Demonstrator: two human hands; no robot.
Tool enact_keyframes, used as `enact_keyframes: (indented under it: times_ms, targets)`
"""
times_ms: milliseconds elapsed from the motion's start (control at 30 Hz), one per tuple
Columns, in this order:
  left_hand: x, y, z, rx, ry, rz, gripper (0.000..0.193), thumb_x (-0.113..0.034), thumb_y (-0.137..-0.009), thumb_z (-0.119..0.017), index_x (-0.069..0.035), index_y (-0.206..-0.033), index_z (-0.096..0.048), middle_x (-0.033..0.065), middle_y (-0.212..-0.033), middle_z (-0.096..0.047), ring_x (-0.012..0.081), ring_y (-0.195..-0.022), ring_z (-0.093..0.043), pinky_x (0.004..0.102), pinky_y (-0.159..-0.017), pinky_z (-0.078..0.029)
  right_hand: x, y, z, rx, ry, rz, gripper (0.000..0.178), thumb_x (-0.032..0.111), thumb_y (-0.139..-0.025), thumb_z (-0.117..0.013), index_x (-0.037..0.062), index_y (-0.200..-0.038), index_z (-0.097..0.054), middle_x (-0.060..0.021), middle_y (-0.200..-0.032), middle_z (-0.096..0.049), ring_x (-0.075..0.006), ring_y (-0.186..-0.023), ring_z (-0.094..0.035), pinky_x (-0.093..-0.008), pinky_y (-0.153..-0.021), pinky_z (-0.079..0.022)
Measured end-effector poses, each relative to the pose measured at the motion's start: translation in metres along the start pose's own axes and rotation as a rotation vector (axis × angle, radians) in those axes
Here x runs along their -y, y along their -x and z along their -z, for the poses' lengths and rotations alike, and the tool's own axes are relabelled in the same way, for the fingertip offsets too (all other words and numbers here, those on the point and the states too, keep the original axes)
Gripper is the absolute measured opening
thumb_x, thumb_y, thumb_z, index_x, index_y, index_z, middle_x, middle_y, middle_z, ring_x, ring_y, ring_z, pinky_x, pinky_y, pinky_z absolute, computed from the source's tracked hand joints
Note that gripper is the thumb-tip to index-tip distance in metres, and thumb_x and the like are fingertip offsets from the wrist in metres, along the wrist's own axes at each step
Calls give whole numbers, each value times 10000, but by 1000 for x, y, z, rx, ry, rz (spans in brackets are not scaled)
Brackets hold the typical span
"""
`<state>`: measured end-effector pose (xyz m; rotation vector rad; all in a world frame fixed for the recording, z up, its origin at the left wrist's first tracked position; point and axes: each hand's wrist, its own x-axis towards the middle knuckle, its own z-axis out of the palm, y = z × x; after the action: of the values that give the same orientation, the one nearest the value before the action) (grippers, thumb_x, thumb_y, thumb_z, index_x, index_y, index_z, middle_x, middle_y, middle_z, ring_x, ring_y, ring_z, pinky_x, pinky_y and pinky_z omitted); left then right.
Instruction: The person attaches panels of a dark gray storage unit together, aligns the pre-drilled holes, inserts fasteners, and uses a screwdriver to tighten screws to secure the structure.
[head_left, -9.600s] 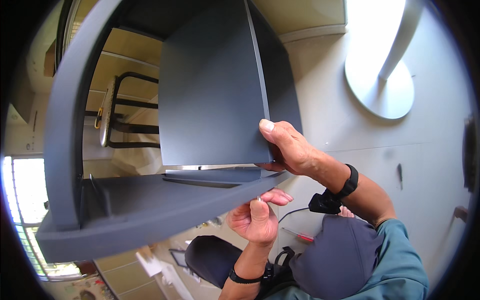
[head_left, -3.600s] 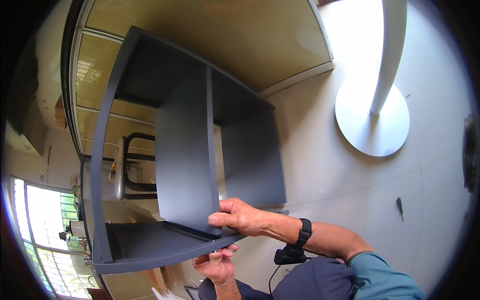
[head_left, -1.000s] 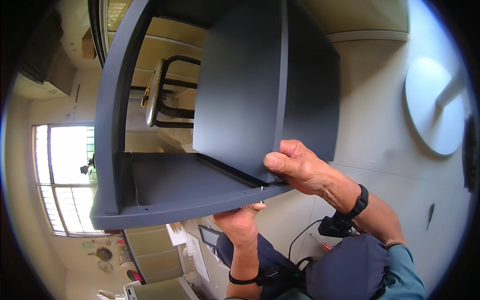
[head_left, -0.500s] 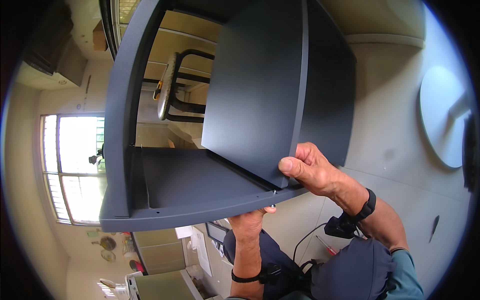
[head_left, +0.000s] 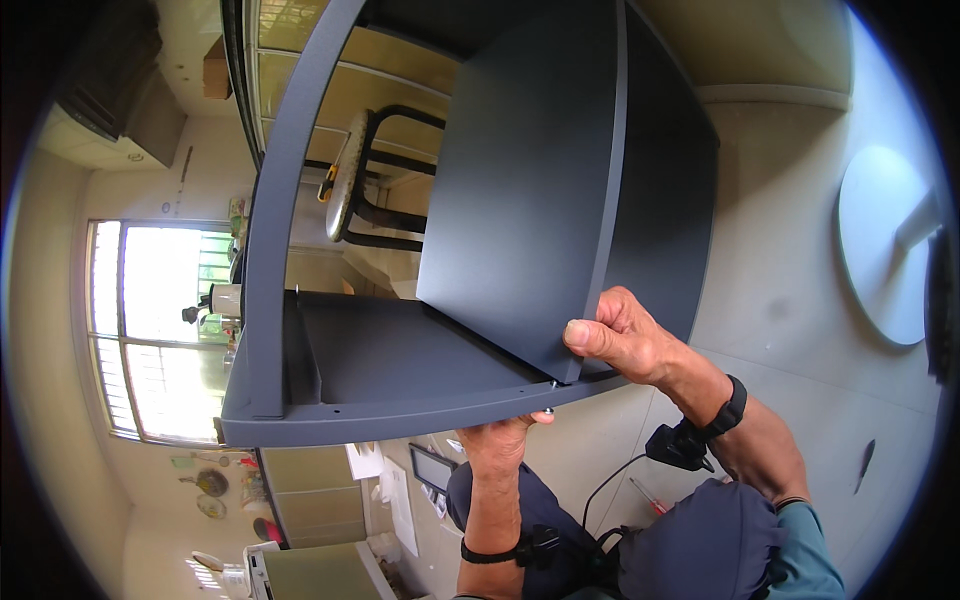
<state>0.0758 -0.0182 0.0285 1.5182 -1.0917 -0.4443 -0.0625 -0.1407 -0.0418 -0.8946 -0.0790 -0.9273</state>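
Note:
A dark grey cabinet point(head_left: 400, 415) with an open frame stands before me, tilted in view. My right hand point(head_left: 632, 342) is closed on the front edge of its inner shelf panel point(head_left: 520, 200), thumb on the near face and fingers behind. Below the cabinet's near side rail, my left hand point(head_left: 495, 443) presses up against the rail, its fingers mostly hidden by it. One fingertip lies beside a small silver screw point(head_left: 549, 411) at the rail's lower edge. A second small metal pin point(head_left: 555, 384) shows where the shelf's corner meets the rail.
A round-seated stool point(head_left: 350, 180) stands behind the open frame, a yellow-handled tool point(head_left: 328, 182) at its seat. On the floor lie a red-handled screwdriver point(head_left: 650, 496) and a dark slim object point(head_left: 866, 465). A white round table base point(head_left: 880, 250) is at the right.
The cabinet's left end has shifted a little right and up in view, and the whole view has moved slightly. Both hands keep their places on the cabinet.

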Motion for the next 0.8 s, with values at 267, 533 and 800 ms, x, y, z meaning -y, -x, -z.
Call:
enact_keyframes:
  times_ms: [267,533,800]
  targets:
    - [0,-1,-4,19,15,-22,408,-106,-489,-918,-53,-819,-683,-5,-776,-638,139,-714,-596,287,-685,-493,-8,-7,0,8,-136,85,462,340,-918,-613,104,-565,-431,65,-576,-336,-64,-554,-259,-261,-505,-210]
    - [20,-1,21,157,-64,-110,398,86,-599,-811,-36,-935,-635,47,-850,-646,156,-750,-639,270,-673,-537,-20,-15,-1,19,-289,134,420,250,-889,-616,102,-552,-415,53,-580,-345,-71,-554,-260,-270,-508,-207]
    - [17,-8,19,241,-202,-203,233,3,-712,-763,-37,-905,-638,51,-808,-642,150,-684,-627,256,-616,-519,-10,-13,0,1,-242,145,389,262,-890,-636,79,-586,-478,54,-607,-408,-67,-593,-343,-253,-542,-283]
